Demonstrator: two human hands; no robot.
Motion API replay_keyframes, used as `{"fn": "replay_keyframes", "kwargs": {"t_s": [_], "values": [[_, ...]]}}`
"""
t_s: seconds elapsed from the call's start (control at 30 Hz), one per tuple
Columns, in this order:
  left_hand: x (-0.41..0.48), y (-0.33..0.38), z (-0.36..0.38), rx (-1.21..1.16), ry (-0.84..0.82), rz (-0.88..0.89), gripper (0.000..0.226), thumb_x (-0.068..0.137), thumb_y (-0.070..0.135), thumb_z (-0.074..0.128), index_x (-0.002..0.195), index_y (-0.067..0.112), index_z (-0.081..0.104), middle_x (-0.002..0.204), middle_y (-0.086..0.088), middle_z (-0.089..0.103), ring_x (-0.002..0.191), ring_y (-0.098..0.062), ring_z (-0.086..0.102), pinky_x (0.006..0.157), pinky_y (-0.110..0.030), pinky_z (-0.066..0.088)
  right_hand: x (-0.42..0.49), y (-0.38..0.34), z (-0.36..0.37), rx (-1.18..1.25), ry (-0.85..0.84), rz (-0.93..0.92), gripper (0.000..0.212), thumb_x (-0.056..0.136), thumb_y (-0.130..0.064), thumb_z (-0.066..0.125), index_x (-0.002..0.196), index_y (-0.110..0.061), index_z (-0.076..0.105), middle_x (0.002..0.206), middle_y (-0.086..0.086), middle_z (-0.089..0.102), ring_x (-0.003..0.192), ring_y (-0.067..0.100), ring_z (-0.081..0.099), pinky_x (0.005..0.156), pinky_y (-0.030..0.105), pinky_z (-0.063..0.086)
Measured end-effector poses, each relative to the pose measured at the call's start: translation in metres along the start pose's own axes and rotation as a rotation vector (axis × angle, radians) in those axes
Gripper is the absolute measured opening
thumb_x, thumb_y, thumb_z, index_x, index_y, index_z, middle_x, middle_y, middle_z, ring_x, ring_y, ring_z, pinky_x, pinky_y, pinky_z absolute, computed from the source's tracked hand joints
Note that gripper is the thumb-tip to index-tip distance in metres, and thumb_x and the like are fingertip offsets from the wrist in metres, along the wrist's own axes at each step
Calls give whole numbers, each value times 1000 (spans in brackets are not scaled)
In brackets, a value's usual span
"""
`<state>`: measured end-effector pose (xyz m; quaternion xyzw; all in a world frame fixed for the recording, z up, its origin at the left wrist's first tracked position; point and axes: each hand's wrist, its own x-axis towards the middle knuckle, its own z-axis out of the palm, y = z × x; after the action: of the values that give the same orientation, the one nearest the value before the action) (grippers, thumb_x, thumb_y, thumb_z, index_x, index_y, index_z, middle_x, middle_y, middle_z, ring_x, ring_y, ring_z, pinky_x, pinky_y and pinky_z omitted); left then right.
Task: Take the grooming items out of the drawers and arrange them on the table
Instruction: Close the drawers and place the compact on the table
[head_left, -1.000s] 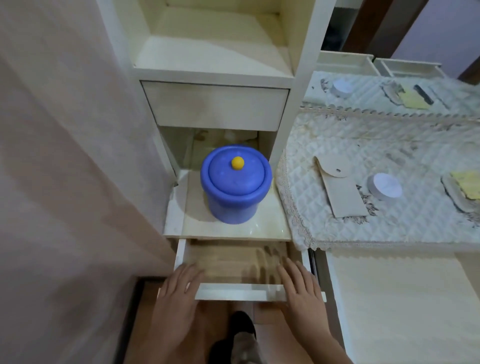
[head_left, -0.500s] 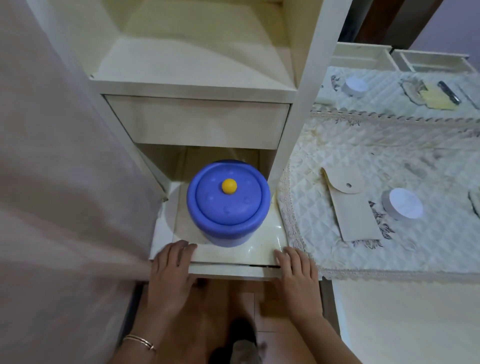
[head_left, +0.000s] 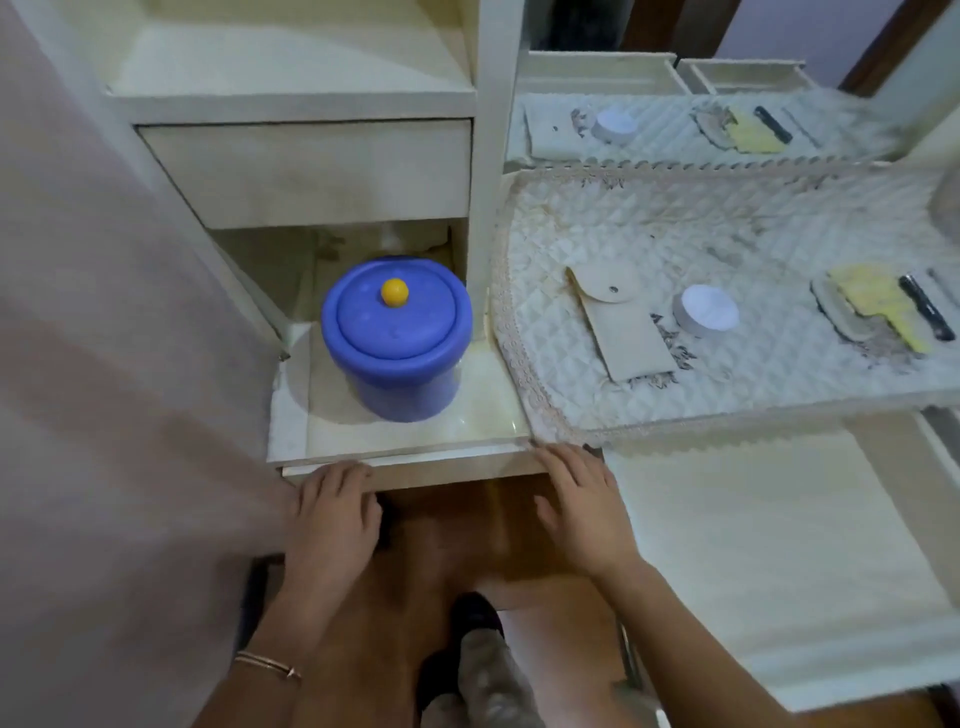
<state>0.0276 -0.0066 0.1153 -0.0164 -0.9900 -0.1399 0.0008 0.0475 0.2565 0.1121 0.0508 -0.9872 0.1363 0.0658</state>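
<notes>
The lower drawer (head_left: 415, 470) under the shelf is pushed in, only its cream front edge showing. My left hand (head_left: 332, 512) rests flat with its fingertips on that edge at the left; my right hand (head_left: 582, 499) is flat at the right end, fingers spread. Neither holds anything. On the quilted table cover (head_left: 727, 239) lie a beige pouch (head_left: 621, 322), a round white tin (head_left: 706, 309), a yellow comb (head_left: 878, 299) on a brush, and a black stick (head_left: 927, 306). A second drawer (head_left: 311, 171) above is shut.
A blue lidded pot (head_left: 397, 338) with a yellow knob stands on the shelf just above the drawer. A mirror behind the table repeats the items. A pinkish wall (head_left: 104, 364) lies close on the left, brown floor below, and a cream panel (head_left: 753, 561) under the table.
The lower drawer was open and empty a second ago; both hands pushed it in, and it is now shut. The view has tilted up and closer.
</notes>
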Motion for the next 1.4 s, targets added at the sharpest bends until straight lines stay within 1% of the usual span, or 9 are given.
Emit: {"fn": "replay_keyframes", "kwargs": {"t_s": [0.1, 0.23, 0.4, 0.63, 0.83, 0.97, 1.1, 1.27, 1.4], "values": [[-36, 21, 1, -138, -199, 74, 22, 87, 19, 46, 96, 15, 66, 95, -5, 68, 89, -26, 64, 78, -38, 50, -63, 13, -26, 79, 25, 111, 36, 65, -9, 73, 100, -14, 64, 91, 3, 70, 84, 23, 65, 77, 31, 52], [-80, 74, 14, -138, -280, 311, 19, 86, 21, 56, 102, 23, 65, 101, 8, 69, 90, -15, 67, 77, -31, 51, -157, 36, -51, 50, -25, 348, 12, 69, -15, 69, 80, -20, 67, 72, -4, 69, 72, 19, 65, 63, 31, 55], [-113, 151, 36, -137, -340, 567, 27, 70, 35, 41, 76, 32, 67, 71, 20, 67, 65, -3, 66, 54, -16, 50, -229, 81, -80, -2, -51, 603, 32, 59, -10, 83, 88, -16, 70, 80, -2, 73, 75, 20, 68, 64, 30, 56], [-132, 270, 83, -133, -286, 712, 33, 75, 45, 39, 81, 32, 69, 81, 20, 67, 79, -2, 64, 67, -17, 53, -267, 195, -104, 51, 61, 781, 36, 78, -10, 67, 114, -13, 61, 112, 7, 66, 106, 28, 59, 87, 41, 50], [-166, 350, 136, -96, -350, 636, 36, 69, 60, 43, 77, 34, 68, 76, 20, 67, 84, -3, 48, 76, -17, 37, -275, 324, -126, 42, -79, 573, 45, 70, -26, 77, 111, -16, 63, 112, 6, 65, 104, 27, 60, 82, 39, 52], [-177, 368, 149, -77, -350, 533, 28, 67, 44, 47, 69, 26, 69, 67, 11, 69, 68, -12, 65, 70, -20, 32, -269, 369, -131, 12, -183, 416, 49, 54, -33, 86, 98, -20, 68, 97, 2, 71, 89, 23, 67, 69, 35, 56], [-183, 382, 144, -53, -372, 498, 31, 55, 45, 44, 84, 35, 47, 66, 17, 65, 70, -2, 50, 70, -19, 30, -257, 389, -122, -5, -235, 270, 44, 46, -41, 87, 84, -27, 69, 82, -10, 70, 79, 18, 66, 61, 28, 54], [-178, 380, 150, -13, -320, 464, 25, 63, 43, 43, 87, 36, 45, 67, 17, 65, 67, -3, 44, 68, -20, 31, -243, 405, -116, 2, -198, 191, 35, 53, -53, 73, 81, -33, 67, 80, -18, 67, 84, 5, 52, 69, 20, 37], [-148, 383, 149, 24, -307, 402, 27, 63, 40, 44, 83, 34, 62, 74, 16, 68, 72, -3, 57, 74, -21, 33, -200, 411, -119, -16, -200, 183, 56, 48, -53, 78, 96, -27, 65, 94, -8, 70, 95, 14, 60, 79, 29, 49]]}}
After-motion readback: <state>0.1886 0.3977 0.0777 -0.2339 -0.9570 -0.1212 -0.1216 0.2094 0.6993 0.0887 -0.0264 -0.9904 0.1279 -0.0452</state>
